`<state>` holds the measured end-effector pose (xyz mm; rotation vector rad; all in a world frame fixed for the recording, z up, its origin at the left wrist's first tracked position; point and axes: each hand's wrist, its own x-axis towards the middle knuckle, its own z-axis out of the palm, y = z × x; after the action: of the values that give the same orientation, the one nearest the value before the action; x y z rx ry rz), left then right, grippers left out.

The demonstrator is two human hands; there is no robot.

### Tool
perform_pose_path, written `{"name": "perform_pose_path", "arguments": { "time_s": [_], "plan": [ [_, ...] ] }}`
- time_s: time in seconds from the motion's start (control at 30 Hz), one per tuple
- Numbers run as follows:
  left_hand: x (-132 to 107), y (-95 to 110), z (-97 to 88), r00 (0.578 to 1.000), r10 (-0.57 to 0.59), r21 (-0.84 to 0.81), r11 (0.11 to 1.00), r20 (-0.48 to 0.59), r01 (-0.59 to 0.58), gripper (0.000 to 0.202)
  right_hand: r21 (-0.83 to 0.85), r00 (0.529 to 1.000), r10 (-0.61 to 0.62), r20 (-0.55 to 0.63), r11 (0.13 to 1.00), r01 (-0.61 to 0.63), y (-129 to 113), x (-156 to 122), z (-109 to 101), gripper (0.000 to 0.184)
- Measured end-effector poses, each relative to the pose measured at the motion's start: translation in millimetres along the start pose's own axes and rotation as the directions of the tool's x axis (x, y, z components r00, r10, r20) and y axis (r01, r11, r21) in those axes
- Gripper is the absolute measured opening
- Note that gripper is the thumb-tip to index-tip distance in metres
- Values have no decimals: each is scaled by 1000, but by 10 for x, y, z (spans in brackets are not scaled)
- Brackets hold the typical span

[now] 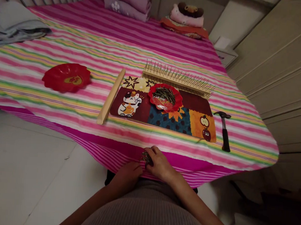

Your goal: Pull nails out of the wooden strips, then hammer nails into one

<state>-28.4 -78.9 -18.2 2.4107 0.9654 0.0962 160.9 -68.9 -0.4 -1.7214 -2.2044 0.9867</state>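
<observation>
My right hand [159, 164] is closed around a small bunch of nails [145, 157] at the near edge of the striped bed cover [98, 51]. My left hand [126, 176] lies just beside it, fingers curled toward the nails; what it holds, if anything, is hidden. Further up, a red dish of nails [165, 97] rests on a patchwork mat [165, 122]. Behind the mat lies a wooden strip studded with upright nails [179, 79]. A plain wooden strip [111, 96] lies left of the mat. A black-handled hammer [224, 129] lies to the mat's right.
An empty red dish [66, 77] sits on the cover at left. Grey folded cloth [15, 24] lies far left, purple bedding [129, 2] and a plush toy on cushions [188, 18] at the back. Pale cabinets [281, 62] stand to the right; white floor tiles [21, 172] lie left.
</observation>
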Motion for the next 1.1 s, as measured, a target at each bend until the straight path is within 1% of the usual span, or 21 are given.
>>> {"name": "perform_pose_path", "arguments": {
  "time_s": [0.13,0.23,0.3,0.47,0.67,0.9,1.1],
  "plan": [
    [-23,-40,26,999,1,-50,999,-48,-3,23,-84,997,0,74,996,6,-81,74,-41,47],
    [-27,-41,19,999,-22,-60,998,-27,20,23,-153,994,13,110,988,4,-120,102,-52,32],
    [-26,-30,2,999,-36,-49,998,1,36,23,-186,994,11,113,982,10,-139,105,-46,26],
    [-17,-12,-27,999,-33,-51,998,14,33,22,-241,991,17,130,970,14,-173,91,-17,27],
    [-17,-32,5,999,-35,-77,996,-8,34,23,-194,984,49,169,981,-16,-170,98,-62,33],
    [-35,-38,7,999,-24,-76,997,-31,22,21,-315,962,84,260,949,2,-268,137,-154,27],
    [-63,-36,31,998,-19,-76,997,-67,14,20,-297,950,99,295,955,-7,-217,98,-144,28]
  ]
}}
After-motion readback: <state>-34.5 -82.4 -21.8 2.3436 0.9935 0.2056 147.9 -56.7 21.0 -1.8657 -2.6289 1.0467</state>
